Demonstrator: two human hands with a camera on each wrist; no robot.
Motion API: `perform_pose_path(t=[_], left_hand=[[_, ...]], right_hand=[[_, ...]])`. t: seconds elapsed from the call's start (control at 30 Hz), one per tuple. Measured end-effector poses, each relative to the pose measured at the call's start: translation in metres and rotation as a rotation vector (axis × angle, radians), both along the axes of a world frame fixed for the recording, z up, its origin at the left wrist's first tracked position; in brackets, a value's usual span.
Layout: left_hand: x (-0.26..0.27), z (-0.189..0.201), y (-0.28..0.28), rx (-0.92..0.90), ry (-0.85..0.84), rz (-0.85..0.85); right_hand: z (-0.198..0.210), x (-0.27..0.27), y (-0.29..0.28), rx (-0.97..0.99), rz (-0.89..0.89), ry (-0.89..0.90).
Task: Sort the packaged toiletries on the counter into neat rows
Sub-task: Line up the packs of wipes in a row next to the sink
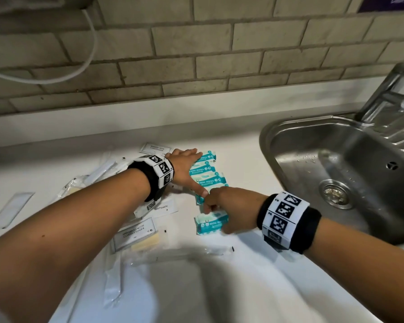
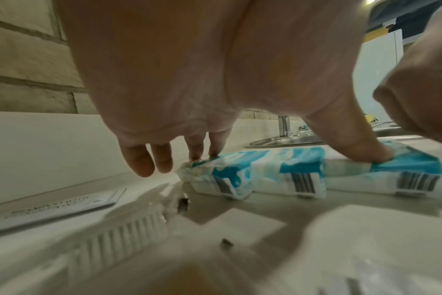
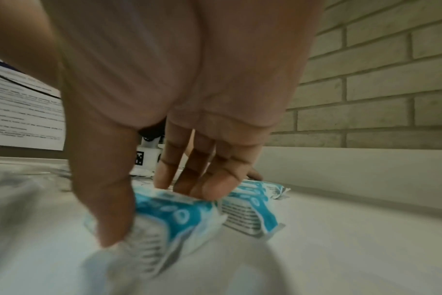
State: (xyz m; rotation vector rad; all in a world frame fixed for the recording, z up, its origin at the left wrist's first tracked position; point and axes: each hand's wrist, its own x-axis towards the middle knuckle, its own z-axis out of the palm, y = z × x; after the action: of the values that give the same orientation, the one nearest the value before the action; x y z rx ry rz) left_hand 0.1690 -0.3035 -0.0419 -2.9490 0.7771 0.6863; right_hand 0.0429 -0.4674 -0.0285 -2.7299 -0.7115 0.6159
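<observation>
On the white surface (image 1: 243, 157), beside the round steel sink (image 1: 289, 145), several teal and white soft packs of mini wipes (image 1: 208, 177) lie one behind another in a column that runs away from the person. The left hand (image 1: 184, 170) lies flat on the far packs, its fingers straight; in the left wrist view two fingertips (image 2: 196, 153) touch the edge of the farthest pack and the thumb presses a nearer one. The right hand (image 1: 224, 206) is on the near end of the column and grips the nearest teal and white wipes pack (image 1: 211, 223), with the thumb on its near side and the fingers curled over its far side, as the right wrist view shows. Left of the column, clear plastic sachets with white labels lie unordered: a shampoo sachet (image 1: 135, 234), a toothpaste sachet (image 1: 159, 208) partly under the left wrist, and long thin clear packets (image 1: 103, 171). Behind the surface stands a beige brick-tile wall (image 1: 196, 54).
</observation>
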Motion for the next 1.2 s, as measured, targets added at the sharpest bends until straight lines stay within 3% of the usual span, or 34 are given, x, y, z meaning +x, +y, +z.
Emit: perform_pose_path(t=[0.33, 0.53, 0.63, 0.73, 0.87, 1.0, 1.2], left_hand=[[0.032, 0.006, -0.004, -0.036, 0.023, 0.027], [0.051, 0.005, -0.007, -0.090, 0.036, 0.019], [0.055, 0.003, 0.000, -0.281, 0.017, 0.159], [0.062, 0.001, 0.013, -0.492, -0.108, 0.465], [0.066, -0.009, 0.017, -0.568, 0.012, 0.706], [0.068, -0.012, 0.009, -0.647, 0.076, 0.749], [0.069, -0.013, 0.005, -0.713, 0.150, 0.771]], right_hand=[[-0.007, 0.047, 0.001, 0.040, -0.112, -0.117], [-0.005, 0.072, 0.005, -0.005, -0.118, -0.055], [0.004, 0.087, -0.006, 0.096, -0.210, 0.051], [0.008, 0.120, -0.018, 0.262, -0.419, -0.082], [-0.004, 0.162, -0.017, 0.179, -0.575, -0.095], [-0.013, 0.177, -0.004, 0.150, -0.576, -0.030], [-0.023, 0.179, 0.003, 0.158, -0.548, -0.081]])
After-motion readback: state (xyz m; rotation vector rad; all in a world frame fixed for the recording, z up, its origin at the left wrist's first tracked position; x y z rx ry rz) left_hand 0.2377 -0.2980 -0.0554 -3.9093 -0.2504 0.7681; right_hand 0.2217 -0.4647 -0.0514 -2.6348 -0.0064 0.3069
